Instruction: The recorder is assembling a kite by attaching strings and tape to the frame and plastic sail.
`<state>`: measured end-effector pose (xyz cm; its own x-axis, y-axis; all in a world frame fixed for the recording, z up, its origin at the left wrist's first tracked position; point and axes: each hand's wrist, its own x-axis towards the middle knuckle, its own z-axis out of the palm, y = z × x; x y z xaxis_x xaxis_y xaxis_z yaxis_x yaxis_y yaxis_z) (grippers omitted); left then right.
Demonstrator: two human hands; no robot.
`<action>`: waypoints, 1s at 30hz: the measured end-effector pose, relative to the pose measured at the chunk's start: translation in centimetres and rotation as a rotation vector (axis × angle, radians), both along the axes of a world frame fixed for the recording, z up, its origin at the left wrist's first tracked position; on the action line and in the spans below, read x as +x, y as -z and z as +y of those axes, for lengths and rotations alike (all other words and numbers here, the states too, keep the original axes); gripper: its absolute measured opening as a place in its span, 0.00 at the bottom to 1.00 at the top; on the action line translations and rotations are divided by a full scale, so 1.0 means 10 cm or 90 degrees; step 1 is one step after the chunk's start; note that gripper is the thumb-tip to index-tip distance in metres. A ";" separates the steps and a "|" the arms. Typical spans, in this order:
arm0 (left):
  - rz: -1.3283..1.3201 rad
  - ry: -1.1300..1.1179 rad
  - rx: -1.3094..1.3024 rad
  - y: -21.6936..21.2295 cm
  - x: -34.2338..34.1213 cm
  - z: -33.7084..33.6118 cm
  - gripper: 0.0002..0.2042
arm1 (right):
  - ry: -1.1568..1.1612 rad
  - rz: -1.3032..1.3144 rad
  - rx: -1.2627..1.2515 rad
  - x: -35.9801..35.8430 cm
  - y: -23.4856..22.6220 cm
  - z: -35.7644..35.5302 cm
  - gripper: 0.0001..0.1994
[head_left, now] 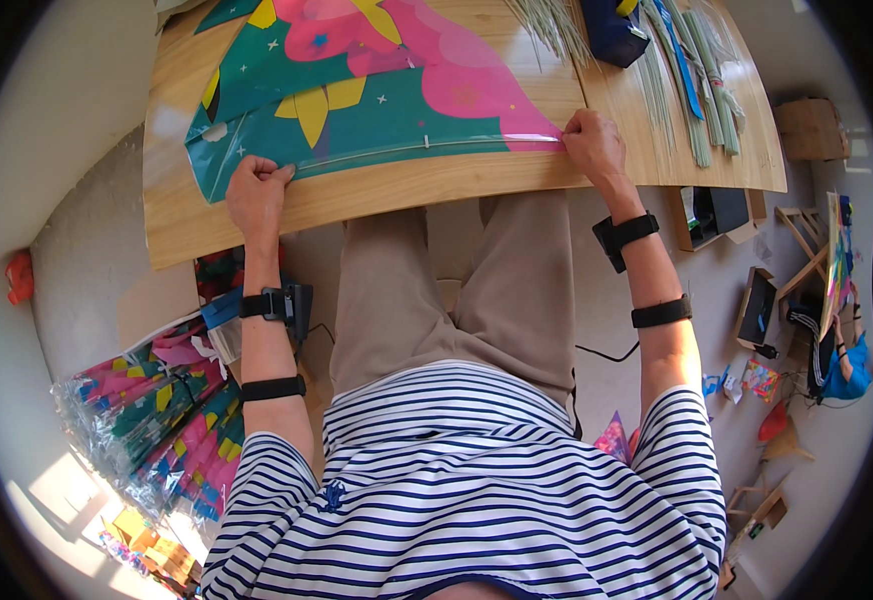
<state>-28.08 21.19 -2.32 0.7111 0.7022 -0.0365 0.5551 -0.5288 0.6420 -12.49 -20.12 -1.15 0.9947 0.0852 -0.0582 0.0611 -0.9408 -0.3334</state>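
Your left hand (pixel 255 192) presses the kite (pixel 357 95) flat on the bench (pixel 427 185), fingers closed on its near edge; your right hand (pixel 591 143) pinches the thin spar (pixel 427 146) running between your grips.

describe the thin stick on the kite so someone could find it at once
Start at the wooden table, where a teal, pink and yellow kite lies flat. Along its near edge runs a thin pale stick, spanning between the left hand and the right hand. Unlike the loose bundle of green sticks to the right, it lies alone on the kite.
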 end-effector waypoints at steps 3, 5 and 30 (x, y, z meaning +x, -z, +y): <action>0.001 -0.001 -0.002 0.00 0.00 0.00 0.12 | -0.002 -0.008 -0.003 -0.01 0.01 0.00 0.06; 0.003 -0.003 -0.001 0.01 0.00 0.01 0.12 | 0.000 -0.013 -0.007 -0.02 0.02 0.00 0.06; -0.195 0.277 0.256 -0.21 0.04 -0.76 0.12 | -0.019 -0.122 -0.027 -0.08 0.15 -0.01 0.04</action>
<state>-27.63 13.62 -0.21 0.8694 0.2655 0.4167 0.0612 -0.8947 0.4425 -13.24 -20.18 -2.65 0.9850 0.1162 0.1272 0.1474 -0.9505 -0.2735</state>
